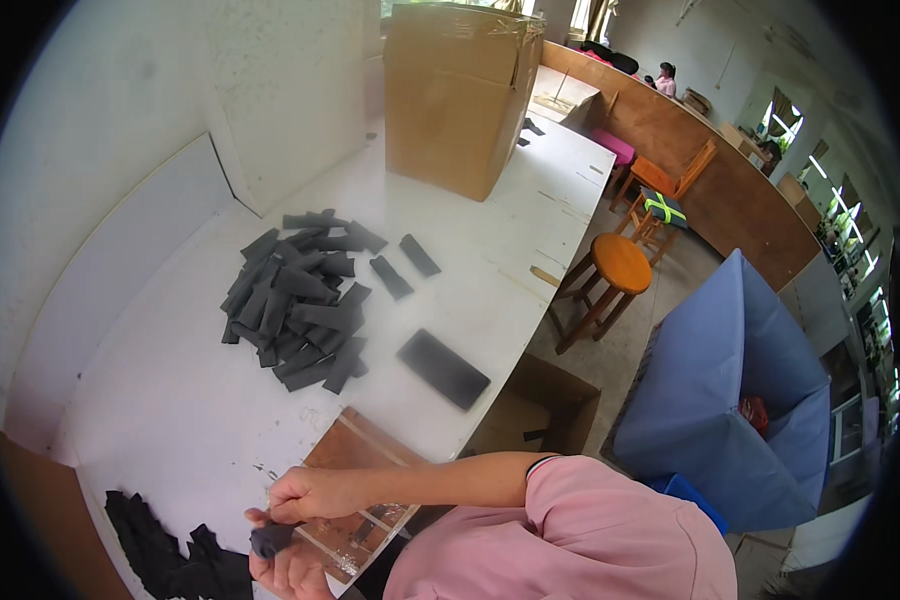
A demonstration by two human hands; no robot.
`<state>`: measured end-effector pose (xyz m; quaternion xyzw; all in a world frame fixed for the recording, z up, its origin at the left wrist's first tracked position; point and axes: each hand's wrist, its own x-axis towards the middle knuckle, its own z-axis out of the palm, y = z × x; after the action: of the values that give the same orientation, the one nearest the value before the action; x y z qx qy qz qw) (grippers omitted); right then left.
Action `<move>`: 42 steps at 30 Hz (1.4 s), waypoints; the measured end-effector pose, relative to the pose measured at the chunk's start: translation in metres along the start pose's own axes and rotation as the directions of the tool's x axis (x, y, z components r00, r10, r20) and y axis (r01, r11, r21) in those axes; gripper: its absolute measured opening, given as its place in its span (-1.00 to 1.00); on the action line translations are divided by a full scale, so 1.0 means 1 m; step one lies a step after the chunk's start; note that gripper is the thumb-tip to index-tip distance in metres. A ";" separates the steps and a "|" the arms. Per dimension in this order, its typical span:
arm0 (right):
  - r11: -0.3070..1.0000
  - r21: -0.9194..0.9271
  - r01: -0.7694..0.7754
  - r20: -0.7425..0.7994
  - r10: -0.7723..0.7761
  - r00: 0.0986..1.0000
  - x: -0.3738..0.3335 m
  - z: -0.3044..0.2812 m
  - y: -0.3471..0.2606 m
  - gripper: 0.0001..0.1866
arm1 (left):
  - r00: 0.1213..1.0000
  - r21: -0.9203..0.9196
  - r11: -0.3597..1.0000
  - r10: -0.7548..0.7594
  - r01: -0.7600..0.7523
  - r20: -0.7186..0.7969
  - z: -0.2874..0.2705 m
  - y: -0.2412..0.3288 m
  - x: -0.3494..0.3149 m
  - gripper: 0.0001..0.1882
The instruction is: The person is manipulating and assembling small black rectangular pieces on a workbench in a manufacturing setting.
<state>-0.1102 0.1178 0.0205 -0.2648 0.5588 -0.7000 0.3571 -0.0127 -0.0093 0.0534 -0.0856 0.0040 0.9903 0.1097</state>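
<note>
My left hand (297, 572) comes in at the lower edge, its fingers wrapped around a small dark grey fabric piece (270, 541) that looks rolled or tubular. Just above it, my right hand (313, 495) is closed with fingers bent at the same piece. How its fingertips grip is partly hidden. Beneath both hands lies a brown cardboard panel (345, 450) with clear tape strips, at the table's near edge. Black fabric pieces (160, 550) lie to the left of my hands. Farther up is a heap of dark grey fabric strips (295, 300).
A dark rectangular pad (444, 368) lies by the white table's (490, 240) right edge. A large cardboard box (455, 100) stands at the far end. Right of the table are an open carton (560, 395), a wooden stool (622, 263) and a blue fabric bin (690, 380).
</note>
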 end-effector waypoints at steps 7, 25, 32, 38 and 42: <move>0.977 0.198 -0.082 0.099 0.063 0.993 -0.006 -0.004 0.038 -0.78 | 0.941 0.288 0.946 -0.045 0.148 -0.337 -0.088 0.037 -0.012 -0.88; 0.973 -0.075 0.217 -0.185 -0.227 0.956 0.011 0.002 0.079 -0.74 | 0.984 0.720 0.672 -0.079 0.172 -0.161 -0.100 0.055 0.006 -0.64; 0.942 -0.308 0.133 -0.221 -0.207 0.953 -0.008 0.004 0.042 -0.77 | 0.946 0.955 0.180 0.179 0.237 -0.269 -0.104 0.077 0.003 -0.61; 0.929 -0.341 0.146 -0.300 -0.254 0.919 -0.010 -0.004 0.044 -0.74 | 0.911 0.988 -0.071 0.383 -0.136 0.153 -0.080 0.035 0.014 -0.72; 0.686 -0.627 0.369 -0.115 -0.550 0.827 -0.022 0.017 -0.009 -0.67 | 0.703 0.909 -0.261 0.576 -0.325 0.417 -0.027 0.005 -0.003 -0.81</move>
<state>-0.0856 0.1265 0.0337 -0.3862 0.7055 -0.5939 -0.0175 -0.0062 -0.0152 0.0276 -0.0617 0.7377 0.6258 -0.2455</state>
